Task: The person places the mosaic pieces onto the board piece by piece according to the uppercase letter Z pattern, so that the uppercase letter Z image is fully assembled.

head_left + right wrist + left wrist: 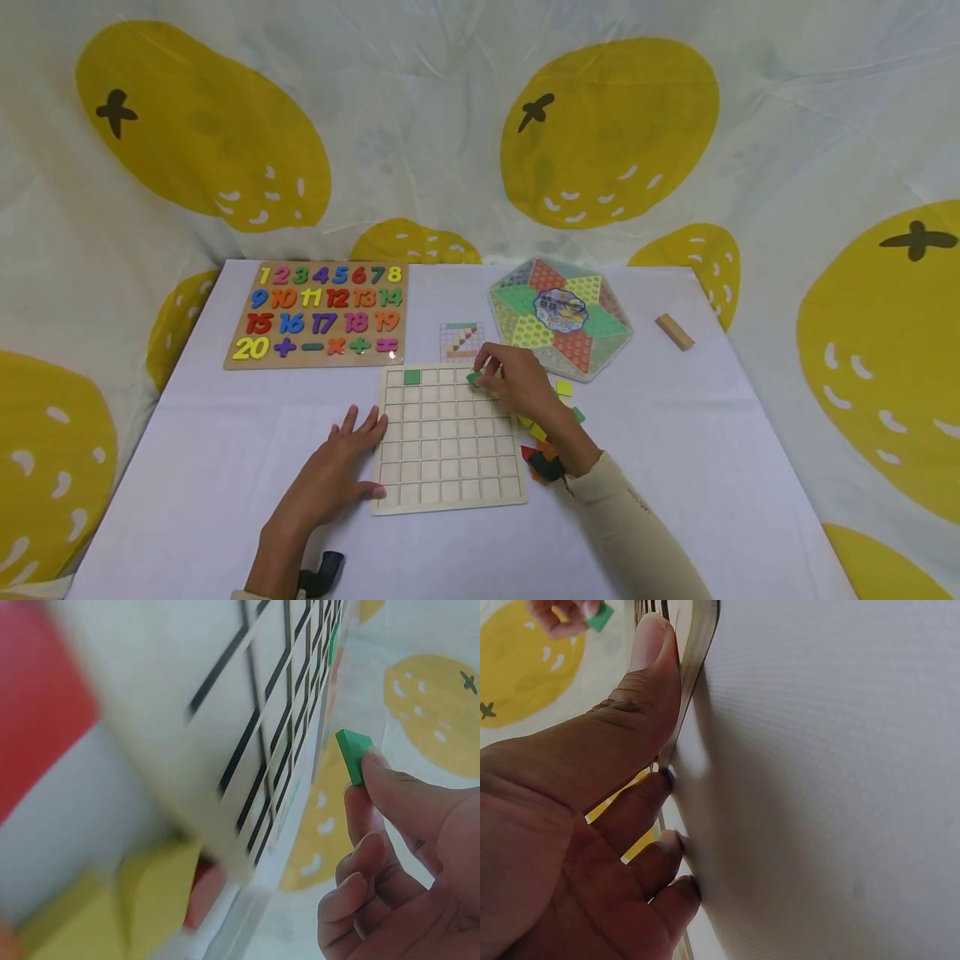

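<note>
A pale wooden grid board (448,437) lies flat on the white table. One green square tile (412,377) sits in its top row, second cell from the left. My right hand (517,383) pinches another green tile (354,756) between thumb and index finger, above the board's upper right. In the right wrist view that tile is tilted and clear of the grid. My left hand (341,458) rests at the board's left edge, thumb (649,656) on the rim near the lower corner and the other fingers spread along the side.
Loose yellow, green, red and orange tiles (564,387) lie right of the board, partly under the right forearm. Behind it are a patterned card (461,340), a number puzzle (318,317) and a star-patterned hexagonal board game (561,317). A wooden block (675,332) lies far right.
</note>
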Motion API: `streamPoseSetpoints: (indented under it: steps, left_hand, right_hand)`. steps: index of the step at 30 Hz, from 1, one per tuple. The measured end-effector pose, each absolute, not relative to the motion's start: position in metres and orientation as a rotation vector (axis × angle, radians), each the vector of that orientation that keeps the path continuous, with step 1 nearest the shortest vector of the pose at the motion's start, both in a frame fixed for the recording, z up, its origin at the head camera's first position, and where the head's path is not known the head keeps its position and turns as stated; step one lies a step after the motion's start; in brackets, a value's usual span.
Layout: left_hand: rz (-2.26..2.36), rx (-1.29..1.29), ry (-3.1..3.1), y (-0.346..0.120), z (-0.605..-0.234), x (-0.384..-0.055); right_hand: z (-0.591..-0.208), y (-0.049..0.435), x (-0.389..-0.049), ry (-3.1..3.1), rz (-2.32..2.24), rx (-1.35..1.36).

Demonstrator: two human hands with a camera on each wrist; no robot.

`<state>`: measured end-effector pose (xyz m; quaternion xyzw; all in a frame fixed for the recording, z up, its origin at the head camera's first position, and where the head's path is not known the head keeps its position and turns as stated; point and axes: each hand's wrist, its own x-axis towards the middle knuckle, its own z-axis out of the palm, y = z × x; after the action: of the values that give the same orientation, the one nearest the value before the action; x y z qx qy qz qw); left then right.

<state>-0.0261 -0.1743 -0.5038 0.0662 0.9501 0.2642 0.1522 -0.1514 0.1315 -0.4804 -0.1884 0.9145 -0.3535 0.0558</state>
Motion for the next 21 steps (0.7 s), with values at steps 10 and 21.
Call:
streamPoseSetpoints:
  steps: [10,21]
  left_hand:
    - [0.776,0.19,2.73,-0.175,-0.503,-0.025]
    - [0.768,0.201,2.733,-0.176,-0.505,-0.026]
  right_hand:
    - [-0.492,0.088,-0.163,2.777,-1.017,-0.565]
    - [-0.496,0.058,-0.171,2.785,-0.916,-0.48]
